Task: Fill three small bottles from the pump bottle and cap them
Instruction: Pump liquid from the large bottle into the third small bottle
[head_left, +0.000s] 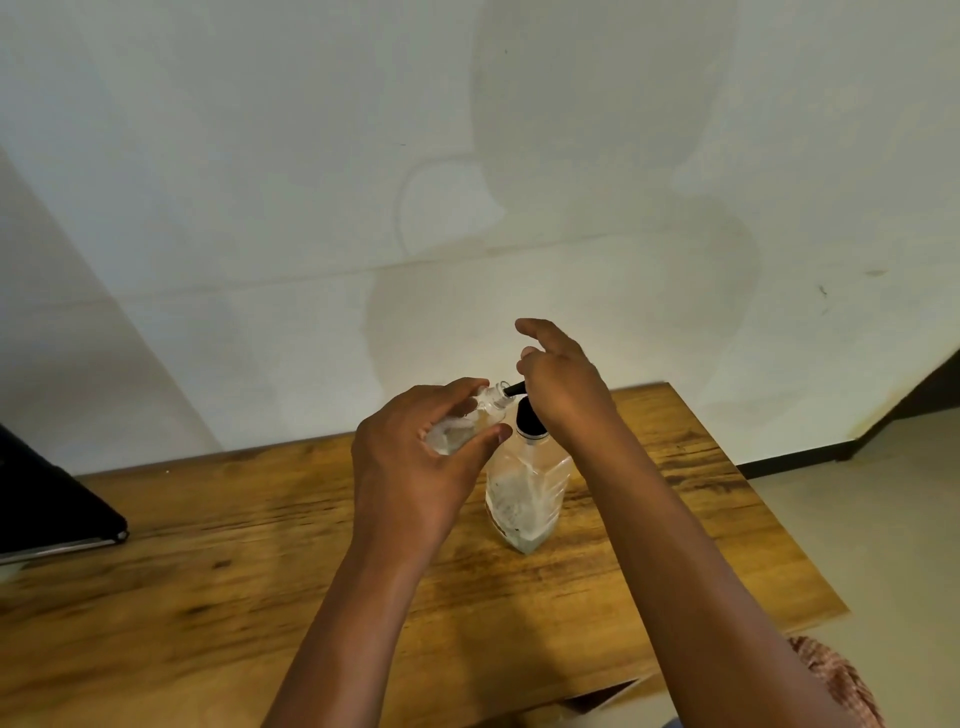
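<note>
**Small bottle up at the nozzle**

Left hand (415, 457) grips a small bottle (470, 423), fingers over the top and thumb curled underneath, clamped firmly on the clear plastic. It's tilted, mouth up and to the right, sitting right at the tip of the black nozzle (514, 388). Whether the two touch, hard to tell from here.

Right hand (563, 387) is on top of the pump bottle (524, 488), palm over the black pump head; index finger and thumb stretch out loose, the other fingers are hidden, so whether it's pressing or gripping I can't say.

The pump bottle stands upright on the table (260, 545), near the back edge towards the right side, clear with a little pale liquid at the bottom. A dark flat device (57, 499) lies at the table's left edge. Pale wall (260, 182) behind.
</note>
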